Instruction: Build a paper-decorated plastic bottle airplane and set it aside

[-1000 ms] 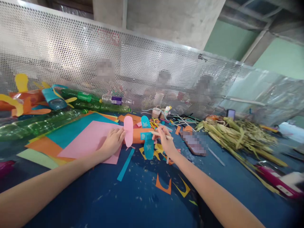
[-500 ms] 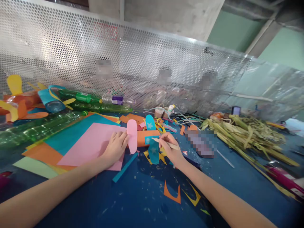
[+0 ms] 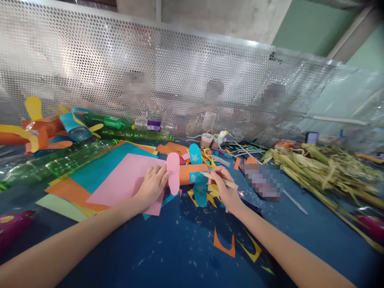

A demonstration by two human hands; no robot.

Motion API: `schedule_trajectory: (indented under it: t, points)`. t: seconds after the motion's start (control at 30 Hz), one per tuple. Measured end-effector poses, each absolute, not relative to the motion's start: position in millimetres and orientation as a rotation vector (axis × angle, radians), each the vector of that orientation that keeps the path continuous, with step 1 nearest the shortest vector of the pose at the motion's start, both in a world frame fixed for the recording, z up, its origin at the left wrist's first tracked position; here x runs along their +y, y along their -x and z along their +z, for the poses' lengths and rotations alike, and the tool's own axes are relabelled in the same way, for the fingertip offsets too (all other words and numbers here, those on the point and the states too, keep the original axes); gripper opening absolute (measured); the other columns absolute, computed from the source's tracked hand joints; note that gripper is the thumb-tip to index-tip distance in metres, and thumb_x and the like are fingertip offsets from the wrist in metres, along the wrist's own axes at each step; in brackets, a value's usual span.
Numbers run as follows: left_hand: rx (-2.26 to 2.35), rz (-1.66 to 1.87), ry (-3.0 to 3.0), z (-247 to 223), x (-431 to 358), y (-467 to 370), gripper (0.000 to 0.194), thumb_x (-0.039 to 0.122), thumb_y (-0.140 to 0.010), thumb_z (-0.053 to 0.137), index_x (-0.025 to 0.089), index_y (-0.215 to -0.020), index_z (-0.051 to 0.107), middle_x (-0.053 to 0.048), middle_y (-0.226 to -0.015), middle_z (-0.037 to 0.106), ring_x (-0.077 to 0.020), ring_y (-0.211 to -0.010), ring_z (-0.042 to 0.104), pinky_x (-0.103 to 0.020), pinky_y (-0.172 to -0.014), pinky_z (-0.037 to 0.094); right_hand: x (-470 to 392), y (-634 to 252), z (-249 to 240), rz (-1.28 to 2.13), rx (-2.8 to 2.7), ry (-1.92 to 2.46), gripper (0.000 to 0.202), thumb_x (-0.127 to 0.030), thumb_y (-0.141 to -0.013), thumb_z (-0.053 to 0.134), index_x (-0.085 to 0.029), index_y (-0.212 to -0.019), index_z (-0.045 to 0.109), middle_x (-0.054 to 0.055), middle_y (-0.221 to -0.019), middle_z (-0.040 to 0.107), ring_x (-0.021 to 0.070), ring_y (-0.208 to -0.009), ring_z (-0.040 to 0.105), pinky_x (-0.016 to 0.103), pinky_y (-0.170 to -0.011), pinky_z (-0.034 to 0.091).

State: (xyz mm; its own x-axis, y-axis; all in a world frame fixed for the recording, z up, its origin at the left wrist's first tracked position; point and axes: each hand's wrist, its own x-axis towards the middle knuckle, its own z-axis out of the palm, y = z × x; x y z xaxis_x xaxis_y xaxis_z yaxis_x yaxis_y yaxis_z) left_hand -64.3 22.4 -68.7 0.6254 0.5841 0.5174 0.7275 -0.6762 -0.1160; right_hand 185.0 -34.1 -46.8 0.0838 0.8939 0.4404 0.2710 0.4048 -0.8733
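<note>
An orange paper-covered tube (image 3: 185,173) lies level in front of me, with a pink rounded strip (image 3: 173,173) across its left end and a blue wing piece (image 3: 200,193) with pale stars across its right part. My left hand (image 3: 153,185) grips the left end of the tube behind the pink strip, fingers curled. In my right hand (image 3: 224,187) is a pale pen-like stick (image 3: 229,184), its tip against the blue paper on the tube. Pink paper (image 3: 120,182) lies under my left hand.
Stacked coloured sheets (image 3: 87,172) and green bottles (image 3: 60,160) lie left. Orange scraps (image 3: 225,248) are in front, dried husks (image 3: 324,172) at right. Behind the table stands a perforated metal screen (image 3: 180,60), with people visible through it. A pink tool (image 3: 15,228) sits at far left.
The view has shifted, so most things appear farther right. The loose blue strip near my left hand now lies partly under the pink sheet. Both hands keep their holds.
</note>
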Motion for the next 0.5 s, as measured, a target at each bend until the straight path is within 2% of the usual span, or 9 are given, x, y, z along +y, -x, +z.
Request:
schedule_trajectory:
  t: [0.2, 0.5]
  points:
    - [-1.008, -0.619, 2.508, -74.8, 26.9, 65.9, 0.043, 0.017, -0.096, 0.015, 0.014, -0.100, 0.058, -0.011, -0.104, 0.057, -0.0231, -0.086, 0.046, -0.038, -0.075, 0.040, -32.9, -185.6, -48.1, 0.637, -1.428, 1.214, 0.020, -0.031, -0.084, 0.053, -0.022, -0.070, 0.042, -0.006, -0.057, 0.047, 0.0116, -0.055, 0.048, 0.025, -0.055, 0.037]
    - [-0.927, -0.693, 2.441, -82.4, 29.0, 64.6, 0.043, 0.010, -0.092, 0.017, 0.009, -0.100, 0.059, -0.016, -0.106, 0.056, -0.0263, -0.087, 0.045, -0.043, -0.075, 0.038, -28.3, -187.3, -52.0, 0.629, -1.433, 1.217, 0.023, -0.032, -0.085, 0.051, -0.022, -0.067, 0.040, -0.006, -0.055, 0.044, 0.0111, -0.053, 0.046, 0.024, -0.052, 0.035]
